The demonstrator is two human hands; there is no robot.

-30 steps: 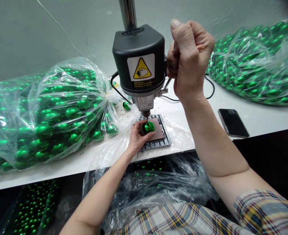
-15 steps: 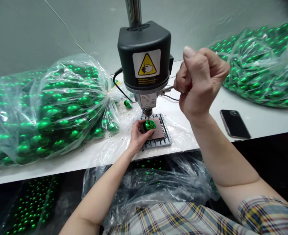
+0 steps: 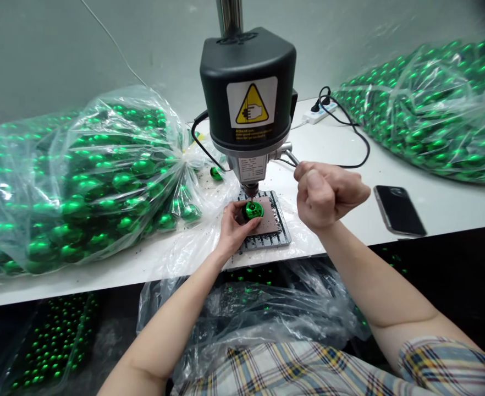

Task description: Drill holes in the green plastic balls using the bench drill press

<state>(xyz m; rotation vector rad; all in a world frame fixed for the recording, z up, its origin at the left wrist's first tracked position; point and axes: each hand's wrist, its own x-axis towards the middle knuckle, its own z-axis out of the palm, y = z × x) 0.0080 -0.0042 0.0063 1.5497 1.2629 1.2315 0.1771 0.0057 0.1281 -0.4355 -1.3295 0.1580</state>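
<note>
My left hand [image 3: 236, 228] grips a shiny green ball [image 3: 254, 210] from its left side, thumb in front and fingers behind. The ball rests on a pinkish pad [image 3: 270, 217] on the slotted metal base [image 3: 281, 236] of a small drill press [image 3: 248, 88]. The chuck [image 3: 251, 190] is right above the ball, its bit at the ball's top. My right hand [image 3: 329, 193] is closed in a fist around the end of the press's feed lever [image 3: 292, 157]; the lever's end is hidden inside the fingers.
Large clear bags of green balls lie at left [image 3: 114, 187] and right [image 3: 440, 115]. A phone [image 3: 399, 210] lies near the table's front edge. Behind are a power strip [image 3: 320, 113] and black cable [image 3: 366, 148]. Dark shavings surround the base; clear plastic [image 3: 242, 313] hangs over my lap.
My right hand has come down with the lever, uncovering the power strip and cable. The chuck sits a little lower over the ball. My left hand still holds the ball in place.
</note>
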